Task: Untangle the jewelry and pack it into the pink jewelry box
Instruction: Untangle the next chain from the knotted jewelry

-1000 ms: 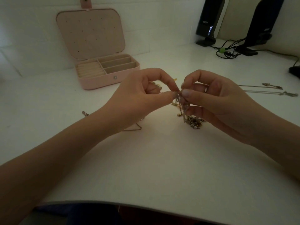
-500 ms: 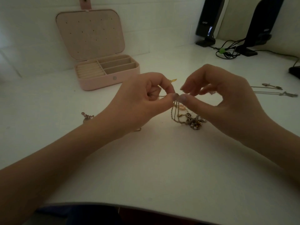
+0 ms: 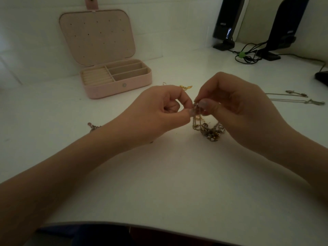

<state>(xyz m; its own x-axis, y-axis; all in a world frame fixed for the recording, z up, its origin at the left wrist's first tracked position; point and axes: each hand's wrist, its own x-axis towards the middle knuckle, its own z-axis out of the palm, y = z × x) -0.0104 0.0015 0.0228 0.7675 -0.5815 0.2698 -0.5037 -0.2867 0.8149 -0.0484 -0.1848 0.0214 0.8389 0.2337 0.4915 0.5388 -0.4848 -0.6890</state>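
A tangled clump of chains point(image 3: 210, 131) lies on the white table, with thin strands rising from it to my fingertips. My left hand point(image 3: 158, 112) pinches a strand between thumb and forefinger. Right beside it, my right hand point(image 3: 236, 107) pinches the same bundle of strands. The pink jewelry box point(image 3: 117, 86) stands open at the back left, lid upright, its compartments holding nothing I can see. A gold piece point(image 3: 185, 87) lies just behind my left hand. Two thin chains with clasps point(image 3: 301, 98) lie stretched out at the right.
A small chain end point(image 3: 93, 126) peeks out left of my left forearm. Two black speakers point(image 3: 227, 23) with cables point(image 3: 248, 55) stand at the back right. A dark object point(image 3: 322, 77) sits at the right edge. The table's front edge point(image 3: 159, 225) runs near me.
My right hand's fingers, spread apart half a second ago, have closed onto the strands again. The hands stay close together above the clump.
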